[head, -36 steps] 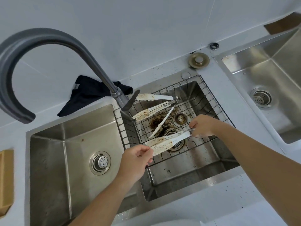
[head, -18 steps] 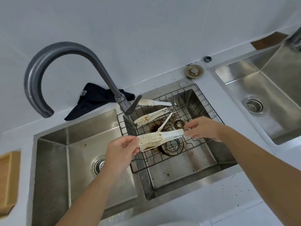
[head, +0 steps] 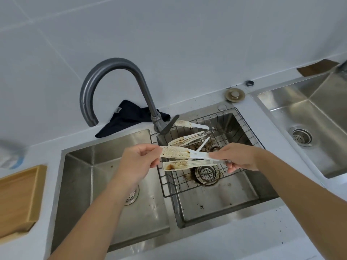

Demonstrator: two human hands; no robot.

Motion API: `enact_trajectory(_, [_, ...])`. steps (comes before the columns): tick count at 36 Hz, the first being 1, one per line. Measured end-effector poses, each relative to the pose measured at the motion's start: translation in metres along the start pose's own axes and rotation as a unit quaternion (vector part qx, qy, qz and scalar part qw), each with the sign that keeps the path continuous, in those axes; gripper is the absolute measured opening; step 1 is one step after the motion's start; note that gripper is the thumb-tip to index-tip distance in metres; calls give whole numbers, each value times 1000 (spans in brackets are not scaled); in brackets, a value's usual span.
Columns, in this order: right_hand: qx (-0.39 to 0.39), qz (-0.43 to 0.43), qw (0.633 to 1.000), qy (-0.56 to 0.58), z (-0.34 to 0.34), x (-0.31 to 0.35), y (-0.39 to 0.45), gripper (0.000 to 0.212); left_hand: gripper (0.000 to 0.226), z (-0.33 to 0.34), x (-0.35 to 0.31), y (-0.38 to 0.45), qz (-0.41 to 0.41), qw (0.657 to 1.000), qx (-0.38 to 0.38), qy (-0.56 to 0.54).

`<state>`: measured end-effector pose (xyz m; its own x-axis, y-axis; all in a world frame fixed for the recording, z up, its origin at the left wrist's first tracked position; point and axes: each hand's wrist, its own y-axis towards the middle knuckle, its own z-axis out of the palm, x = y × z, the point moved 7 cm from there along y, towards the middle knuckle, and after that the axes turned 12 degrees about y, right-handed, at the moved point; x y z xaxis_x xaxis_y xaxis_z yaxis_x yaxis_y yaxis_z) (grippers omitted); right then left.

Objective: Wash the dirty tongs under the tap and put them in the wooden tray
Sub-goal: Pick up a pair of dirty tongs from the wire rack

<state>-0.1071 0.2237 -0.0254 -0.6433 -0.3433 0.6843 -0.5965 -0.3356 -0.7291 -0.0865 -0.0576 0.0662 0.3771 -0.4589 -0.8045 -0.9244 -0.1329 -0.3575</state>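
1. Near the middle of the frame, both hands hold one pair of white, stained tongs [head: 185, 157] in the air over the double sink, above the divider between its two basins.
2. The left hand [head: 139, 162] pinches the soiled tip of the upper blade; its grip is closed on that tip between thumb and fingers.
3. The right hand [head: 238, 156] grasps the handle end of the same tongs, fingers curled round it.
4. The two blades stand spread apart: the upper one speckled with brown, the lower one with a dark brown patch near its tip.
5. Just above and behind them, in the right basin, a wire rack [head: 242, 126] carries more dirty tongs [head: 189, 138], lying slanted against each other.
6. The grey tap [head: 116, 72] arches in the upper centre of the frame, its spout opening hanging over the counter left of the basins; no water shows.
7. A dark cloth [head: 127, 117] lies on the counter behind the tap's base.
8. The wooden tray [head: 20, 196] sits at the left edge of the frame, well apart from the hands.
9. The right basin's floor around its drain [head: 206, 173] shows brown residue.
10. A second steel sink [head: 308, 117] lies at the right edge of the frame.
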Motion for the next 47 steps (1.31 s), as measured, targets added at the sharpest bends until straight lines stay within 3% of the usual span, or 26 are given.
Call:
enact_trajectory(2, [0, -9, 1000, 0, 4, 2, 2, 91, 10, -7, 0, -1, 3, 1000, -5, 1])
enact_trajectory(8, [27, -31, 997, 63, 31, 19, -1, 60, 7, -30, 4, -7, 7, 1000, -23, -11])
enact_trajectory(17, [71, -43, 991, 109, 84, 40, -14, 61, 4, -74, 15, -14, 9, 998, -42, -34])
enact_trajectory(25, [96, -54, 988, 109, 140, 53, -21, 48, 6, -120, 31, -22, 6, 999, -51, -17])
enact_trajectory(30, [138, -52, 985, 92, 183, 63, -26, 56, 20, -155, 43, -26, 13, 998, -60, -15])
enact_trajectory(34, [128, -73, 983, 106, 206, 74, -28, 62, 28, -179, 50, -28, 20, 997, -72, -11])
enact_trajectory(39, [110, -83, 982, 128, 230, 85, -31, 67, 7, -202, 61, -33, 16, 991, -116, -59])
enact_trajectory(42, [97, -95, 981, 139, 244, 92, -34, 67, 8, -210, 76, -38, 1, 983, -150, -101])
enact_trajectory(47, [62, -103, 978, 172, 258, 101, -37, 46, 12, -192, 104, -51, -33, 983, -125, -133])
